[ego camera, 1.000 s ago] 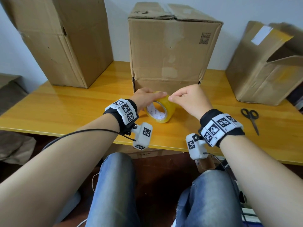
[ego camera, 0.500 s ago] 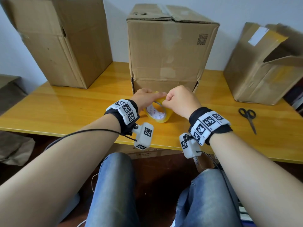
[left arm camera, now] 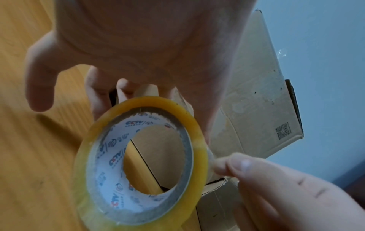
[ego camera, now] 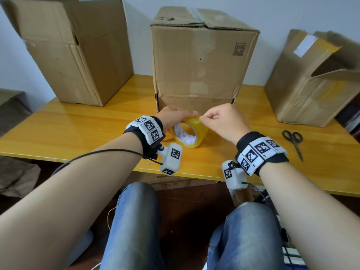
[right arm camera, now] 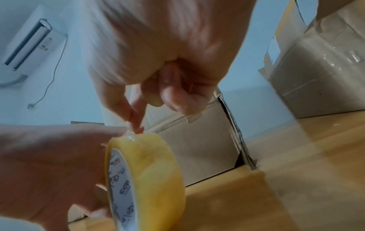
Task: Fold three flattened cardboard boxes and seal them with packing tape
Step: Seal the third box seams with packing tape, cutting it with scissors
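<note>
Tape roll (ego camera: 188, 131) on edge, core facing person.

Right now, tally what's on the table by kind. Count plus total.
Cardboard boxes: 3 (left, middle, right)
Roll of packing tape: 1, upright, gripped by the left hand, right hand pinching its loose end
Scissors: 1
Total: 5
</note>
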